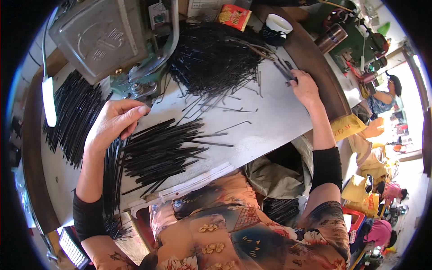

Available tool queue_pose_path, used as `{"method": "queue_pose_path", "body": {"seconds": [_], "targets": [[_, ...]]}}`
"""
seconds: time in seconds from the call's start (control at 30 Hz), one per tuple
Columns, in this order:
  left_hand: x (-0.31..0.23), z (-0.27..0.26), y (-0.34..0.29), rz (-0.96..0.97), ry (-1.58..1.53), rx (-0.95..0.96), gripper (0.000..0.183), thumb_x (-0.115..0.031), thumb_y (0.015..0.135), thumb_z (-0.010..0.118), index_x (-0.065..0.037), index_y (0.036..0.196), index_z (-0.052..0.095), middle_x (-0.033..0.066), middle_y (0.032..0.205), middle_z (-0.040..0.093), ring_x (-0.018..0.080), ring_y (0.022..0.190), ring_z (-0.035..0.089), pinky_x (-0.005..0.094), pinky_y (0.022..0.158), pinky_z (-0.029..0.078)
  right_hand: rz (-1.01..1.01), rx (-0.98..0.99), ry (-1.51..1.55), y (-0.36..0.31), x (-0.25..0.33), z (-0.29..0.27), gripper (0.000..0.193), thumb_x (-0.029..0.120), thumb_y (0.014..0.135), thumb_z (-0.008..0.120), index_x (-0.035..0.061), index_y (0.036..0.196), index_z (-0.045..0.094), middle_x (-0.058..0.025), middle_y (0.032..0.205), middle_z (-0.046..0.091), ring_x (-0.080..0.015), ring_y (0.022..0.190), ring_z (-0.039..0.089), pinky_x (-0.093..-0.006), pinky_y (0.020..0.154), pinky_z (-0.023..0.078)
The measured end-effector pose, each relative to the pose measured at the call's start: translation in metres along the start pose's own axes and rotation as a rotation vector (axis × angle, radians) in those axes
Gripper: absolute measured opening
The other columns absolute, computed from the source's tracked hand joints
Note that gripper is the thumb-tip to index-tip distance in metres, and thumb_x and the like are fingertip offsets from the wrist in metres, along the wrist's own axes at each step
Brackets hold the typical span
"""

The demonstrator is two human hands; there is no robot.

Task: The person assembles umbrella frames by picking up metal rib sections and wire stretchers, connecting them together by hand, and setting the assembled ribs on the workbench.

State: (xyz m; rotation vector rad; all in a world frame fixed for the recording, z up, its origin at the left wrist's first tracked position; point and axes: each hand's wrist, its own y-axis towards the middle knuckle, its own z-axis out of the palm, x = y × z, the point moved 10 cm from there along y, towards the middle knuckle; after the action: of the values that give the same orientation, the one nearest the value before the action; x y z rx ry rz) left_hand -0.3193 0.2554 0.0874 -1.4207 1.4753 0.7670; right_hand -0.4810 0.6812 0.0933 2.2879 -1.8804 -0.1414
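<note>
My left hand (118,120) is closed, thumb against forefinger, just below the working head of a green bench machine (137,83). What lies between these fingertips is too small to make out. Right of it, my right hand (307,89) grips the dark handles of a pliers-like tool (282,71) near the table's right edge. A tangled heap of thin black rods with bent ends (211,58) spreads between the machine and that tool. Straight black rods (162,153) lie in a bundle near the front edge, and another bundle of black rods (74,117) lies at the left.
A grey metal housing (96,40) rises at the upper left, beside a white lamp (48,101). A red packet (234,17), a white cup (279,23) and a brown bottle (331,38) stand along the far side. An open sack (274,177) hangs at the front edge. Other people sit at right.
</note>
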Motion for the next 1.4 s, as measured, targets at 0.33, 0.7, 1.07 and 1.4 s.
{"method": "queue_pose_path", "body": {"seconds": [0.33, 0.7, 1.07, 1.4], "targets": [[-0.009, 0.015, -0.009, 0.120, 0.192, 0.096, 0.031, -0.033, 0.082, 0.059, -0.003, 0.082, 0.066, 0.0040, 0.060, 0.061, 0.0119, 0.048, 0.056, 0.0287, 0.049, 0.046, -0.133, -0.106, 0.503, 0.017, -0.024, 0.016, 0.036, 0.003, 0.086, 0.048, 0.0008, 0.122, 0.050, -0.0146, 0.120, 0.055, -0.0275, 0.112, 0.051, -0.0345, 0.096, 0.039], [-0.011, 0.013, -0.026, 0.276, 0.449, -0.082, 0.025, -0.031, 0.073, 0.062, -0.009, 0.084, 0.070, 0.0105, 0.078, 0.067, 0.0271, 0.076, 0.064, 0.0373, 0.067, 0.050, -0.472, 0.033, 0.275, 0.009, 0.149, 0.014, 0.033, 0.002, 0.089, 0.048, 0.0030, 0.122, 0.049, -0.0138, 0.113, 0.055, -0.0238, 0.095, 0.055, -0.0324, 0.081, 0.044], [-0.016, 0.017, -0.023, 0.356, 0.441, -0.130, 0.023, -0.028, 0.073, 0.060, -0.008, 0.080, 0.070, 0.0129, 0.074, 0.065, 0.0297, 0.071, 0.063, 0.0394, 0.065, 0.050, -0.528, -0.038, 0.145, 0.006, 0.143, 0.017, 0.025, 0.010, 0.091, 0.051, 0.0024, 0.115, 0.055, -0.0159, 0.110, 0.059, -0.0277, 0.099, 0.059, -0.0339, 0.084, 0.046], [-0.015, -0.006, -0.027, 0.245, 0.514, -0.182, 0.020, -0.016, 0.081, 0.061, -0.001, 0.093, 0.066, 0.0144, 0.086, 0.065, 0.0273, 0.074, 0.063, 0.0336, 0.068, 0.050, -0.426, -0.082, 0.166, -0.006, 0.178, -0.008, 0.021, 0.015, 0.083, 0.059, 0.0100, 0.103, 0.060, -0.0094, 0.089, 0.064, -0.0275, 0.079, 0.062, -0.0360, 0.069, 0.048]]}}
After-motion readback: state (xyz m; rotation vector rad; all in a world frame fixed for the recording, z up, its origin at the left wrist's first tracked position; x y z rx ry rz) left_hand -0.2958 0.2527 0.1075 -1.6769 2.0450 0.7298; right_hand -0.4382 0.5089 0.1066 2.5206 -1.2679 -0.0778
